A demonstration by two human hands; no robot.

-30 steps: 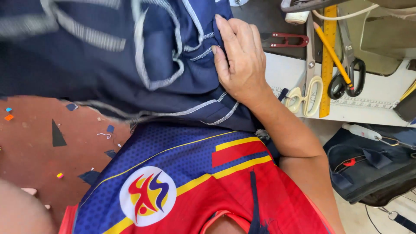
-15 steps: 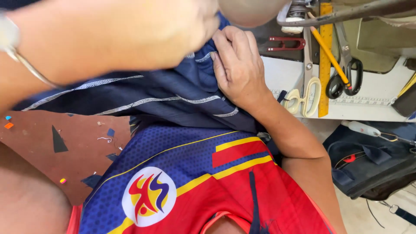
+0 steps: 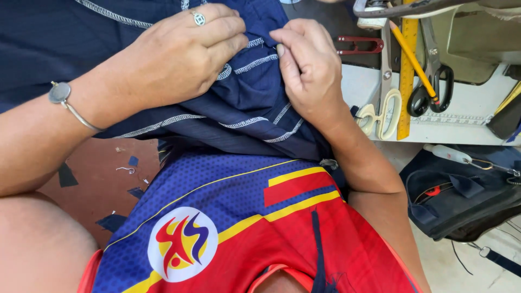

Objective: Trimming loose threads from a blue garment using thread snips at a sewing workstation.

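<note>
Your left hand (image 3: pixel 179 54), wearing a ring and a bracelet, is closed on a bunched fold of the navy garment with white stitching (image 3: pixel 255 116) in your lap. At its 3 o'clock your right hand (image 3: pixel 309 68) pinches the same fabric. Farther right, cream-handled scissors (image 3: pixel 382 103), a yellow ruler (image 3: pixel 406 70) and black-handled scissors (image 3: pixel 431 81) lie on the desk (image 3: pixel 467 119).
</note>
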